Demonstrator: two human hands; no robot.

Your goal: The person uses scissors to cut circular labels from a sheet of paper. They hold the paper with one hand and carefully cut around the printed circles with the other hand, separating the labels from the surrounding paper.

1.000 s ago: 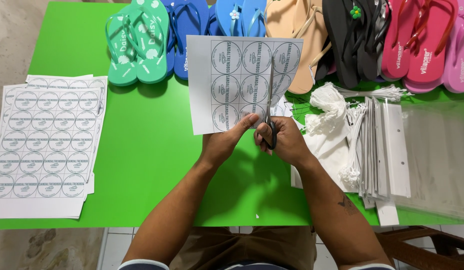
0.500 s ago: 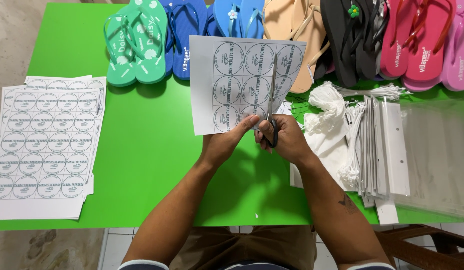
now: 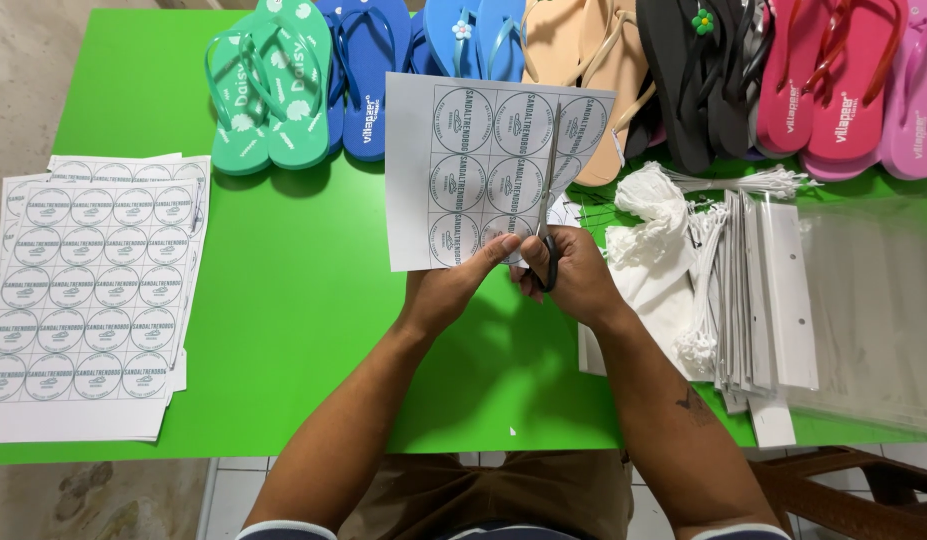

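We hold the sheet (image 3: 473, 170) up over the green table (image 3: 283, 300), between ourselves and the row of sandals (image 3: 273, 90) at the far edge. Our left hand (image 3: 453, 285) pinches the sheet's near edge, thumb pressed on the lowest row of printed circles, fingers curled shut behind the paper. Our right hand (image 3: 573, 275) is closed through the loops of the scissors (image 3: 548, 190), just to the right of the left hand, the two nearly touching.

What matters is how the blades lie against the sheet. They point straight away from us, long axis running from the near edge toward the sandals, in the gap between the middle column of circles and the right one. The blades look nearly closed, their tips close to the sheet's far edge. The left hand grips left of this line, the narrow right column hangs free beside the blades.

More sheets (image 3: 88, 290) lie well to the left of the held one.
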